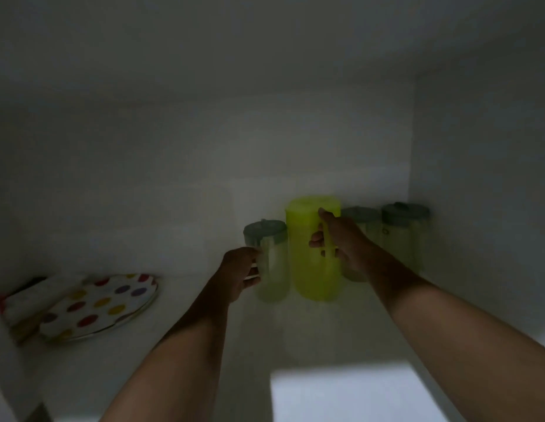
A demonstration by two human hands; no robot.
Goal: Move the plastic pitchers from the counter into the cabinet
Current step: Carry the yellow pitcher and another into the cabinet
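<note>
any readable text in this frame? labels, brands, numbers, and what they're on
None readable: the frame is dim and motion-blurred.
Far-right grey-lidded pitcher: a small ring-shaped mark on its side, too blurred to tell whether it is a letter or a logo.
Lime-green pitcher, held by the right hand: no text shows.
Pitcher in the left hand: no text shows.
Polka-dot plate: coloured dots only, no words.

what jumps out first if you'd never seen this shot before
The bright yellow-green pitcher stands out in the dim cabinet, middle of the shelf, with the right hand closed on its handle. Beside it on the left, the left hand grips a paler pitcher with a grey lid. At far left, a polka-dot plate lies on the shelf.
</note>
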